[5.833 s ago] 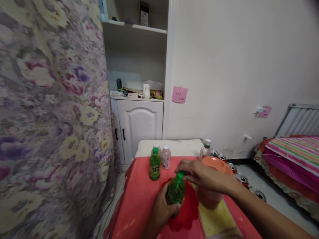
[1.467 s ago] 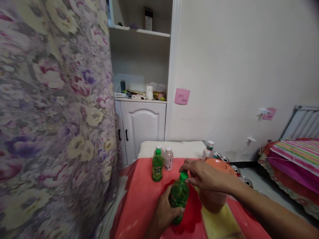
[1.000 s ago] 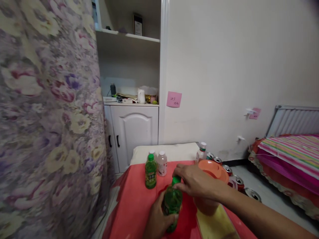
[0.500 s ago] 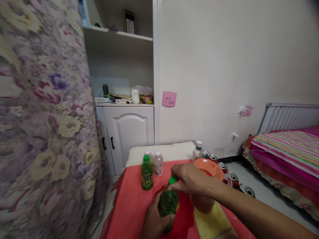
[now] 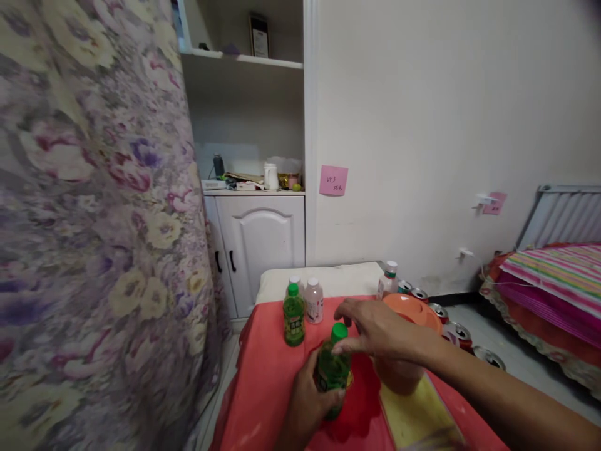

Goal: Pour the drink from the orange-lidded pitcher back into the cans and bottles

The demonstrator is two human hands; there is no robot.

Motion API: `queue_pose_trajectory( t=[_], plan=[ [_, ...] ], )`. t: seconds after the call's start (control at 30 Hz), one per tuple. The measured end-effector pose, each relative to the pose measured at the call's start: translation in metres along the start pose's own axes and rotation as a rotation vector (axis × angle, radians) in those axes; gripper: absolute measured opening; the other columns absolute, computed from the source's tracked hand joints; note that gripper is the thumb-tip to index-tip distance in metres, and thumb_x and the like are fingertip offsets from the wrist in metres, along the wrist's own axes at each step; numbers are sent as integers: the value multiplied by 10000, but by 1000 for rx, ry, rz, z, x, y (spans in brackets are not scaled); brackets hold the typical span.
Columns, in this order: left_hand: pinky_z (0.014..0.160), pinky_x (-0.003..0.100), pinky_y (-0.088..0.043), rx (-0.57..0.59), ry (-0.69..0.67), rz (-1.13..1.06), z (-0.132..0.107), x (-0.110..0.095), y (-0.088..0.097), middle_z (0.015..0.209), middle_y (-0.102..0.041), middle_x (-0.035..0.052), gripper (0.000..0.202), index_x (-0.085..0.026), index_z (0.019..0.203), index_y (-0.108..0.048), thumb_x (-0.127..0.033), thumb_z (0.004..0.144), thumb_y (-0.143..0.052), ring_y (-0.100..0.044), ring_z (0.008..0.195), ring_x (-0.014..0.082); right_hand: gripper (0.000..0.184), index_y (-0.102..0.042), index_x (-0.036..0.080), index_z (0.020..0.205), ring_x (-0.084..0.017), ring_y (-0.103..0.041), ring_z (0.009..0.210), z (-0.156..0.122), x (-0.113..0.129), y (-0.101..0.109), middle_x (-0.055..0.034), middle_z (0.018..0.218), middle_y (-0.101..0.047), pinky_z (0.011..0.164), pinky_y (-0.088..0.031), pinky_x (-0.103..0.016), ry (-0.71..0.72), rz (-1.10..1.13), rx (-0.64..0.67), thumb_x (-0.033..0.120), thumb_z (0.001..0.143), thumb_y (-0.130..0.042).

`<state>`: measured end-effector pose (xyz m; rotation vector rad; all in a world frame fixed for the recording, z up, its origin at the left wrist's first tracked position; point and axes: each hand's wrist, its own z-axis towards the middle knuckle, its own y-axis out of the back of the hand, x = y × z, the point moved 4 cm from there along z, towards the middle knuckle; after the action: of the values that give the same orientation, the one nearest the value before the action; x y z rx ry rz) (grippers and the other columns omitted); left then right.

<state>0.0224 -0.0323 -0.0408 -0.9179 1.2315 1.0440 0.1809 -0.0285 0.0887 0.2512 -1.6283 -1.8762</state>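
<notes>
My left hand point(image 5: 307, 404) is wrapped round the body of a green drink bottle point(image 5: 332, 371) that stands over the red tablecloth point(image 5: 267, 382). My right hand point(image 5: 375, 332) reaches across from the right, its thumb and fingers pinched at the bottle's green cap point(image 5: 339, 332). Just behind the right hand sits an orange plastic tub point(image 5: 413, 310). Farther back stand a second green bottle point(image 5: 293, 313) and two pale bottles with white caps point(image 5: 313, 300).
A flowered curtain point(image 5: 94, 219) fills the left side. Behind the table are a white cabinet point(image 5: 260, 244) with cluttered shelves and a wall with a pink note point(image 5: 333, 180). Drink cans point(image 5: 439, 311) line the table's right edge. A striped bed point(image 5: 554, 282) lies at right.
The view swung left and back to the right. Both hands kept hold of the green bottle, the right fingers shifting slightly on the cap.
</notes>
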Motion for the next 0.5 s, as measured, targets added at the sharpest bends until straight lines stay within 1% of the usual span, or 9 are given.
queue_pose_trajectory(
  t=[0.07,0.1,0.17,0.2,0.27,0.3,0.37,0.43,0.5],
  plan=[
    [838,330,-523,-2,-13,-6,0,0,0,1011,-758,40,664,-181,1149,-639,-121,493,-724,-664,961,287,487,-614,194,1222,-250,-665,952,-1,3,2,-109,1141,-708,760,-466,-325,31,43,4,529,870,-644],
    [855,337,-520,-5,-15,-2,0,0,0,1030,-756,48,664,-177,1154,-639,-125,498,-722,-660,982,294,403,-622,201,1205,-238,-665,952,-1,5,2,-101,1143,-704,763,-464,-317,40,45,9,455,893,-637],
    [876,345,-515,-16,-13,16,0,2,1,1053,-752,57,660,-172,1154,-642,-121,499,-712,-654,1007,301,258,-655,194,1096,-211,-663,866,0,9,1,-82,1057,-714,708,-443,-295,26,4,2,376,918,-609],
    [880,347,-515,-20,-12,25,0,4,2,1064,-751,60,671,-170,1160,-638,-116,495,-707,-653,1013,303,245,-662,185,1034,-201,-655,810,0,10,1,-77,997,-718,666,-422,-287,7,-26,-10,395,923,-600],
    [881,348,-516,-19,-11,46,2,6,3,1073,-750,64,675,-166,1168,-629,-118,499,-703,-658,1011,305,357,-658,171,957,-199,-636,732,1,11,1,-73,900,-720,595,-368,-283,-39,-78,-36,518,911,-589],
    [882,349,-517,-14,-14,57,3,8,4,1072,-750,68,665,-163,1166,-627,-127,507,-707,-661,1008,306,427,-655,168,952,-204,-634,716,2,11,1,-75,876,-720,574,-344,-284,-55,-90,-44,584,893,-582],
    [884,351,-518,-14,-21,75,5,9,5,1057,-753,77,639,-155,1158,-625,-153,526,-722,-667,1007,311,524,-652,165,1016,-221,-645,740,1,13,2,-82,905,-726,569,-328,-286,-55,-84,-52,659,856,-581],
    [887,353,-520,-18,-26,88,6,11,6,1055,-755,80,641,-154,1168,-620,-173,538,-736,-667,1019,315,515,-629,178,1135,-230,-658,793,-1,15,4,-84,1000,-721,589,-337,-286,-22,-67,-62,613,859,-609],
    [898,354,-519,-14,-35,94,8,13,7,1076,-754,80,659,-156,1195,-612,-183,549,-740,-662,1041,316,378,-608,206,1181,-214,-659,806,-3,17,6,-70,1068,-704,600,-339,-281,11,-61,-68,453,895,-616]
  ],
)
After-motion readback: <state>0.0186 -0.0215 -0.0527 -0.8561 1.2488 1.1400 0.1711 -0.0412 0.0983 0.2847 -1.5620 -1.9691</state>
